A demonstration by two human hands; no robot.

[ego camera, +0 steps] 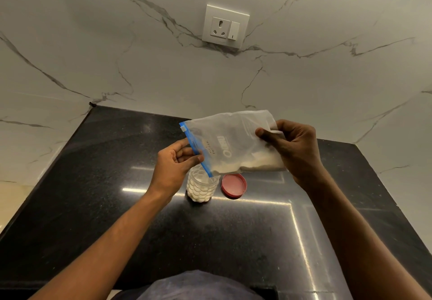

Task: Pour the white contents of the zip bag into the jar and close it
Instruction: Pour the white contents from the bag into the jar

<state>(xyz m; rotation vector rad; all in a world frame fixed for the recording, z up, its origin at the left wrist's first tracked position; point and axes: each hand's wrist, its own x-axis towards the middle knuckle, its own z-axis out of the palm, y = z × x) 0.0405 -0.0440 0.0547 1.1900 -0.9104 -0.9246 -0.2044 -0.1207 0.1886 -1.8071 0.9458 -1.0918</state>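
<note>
A clear zip bag (231, 142) with a blue zip strip is held sideways above the counter, white powder lying along its lower edge. My left hand (174, 163) pinches the blue zip end, and my right hand (295, 146) grips the bag's bottom corner. The zip end's lower corner hangs just over the mouth of a clear dimpled jar (201, 188), which stands upright and holds white powder. The jar's red lid (234, 185) lies flat on the counter just to the right of the jar.
The black polished counter (98, 182) is bounded by marble walls at the back and both sides. A white wall socket with a switch (225, 26) sits high on the back wall. Dark cloth shows at the bottom edge.
</note>
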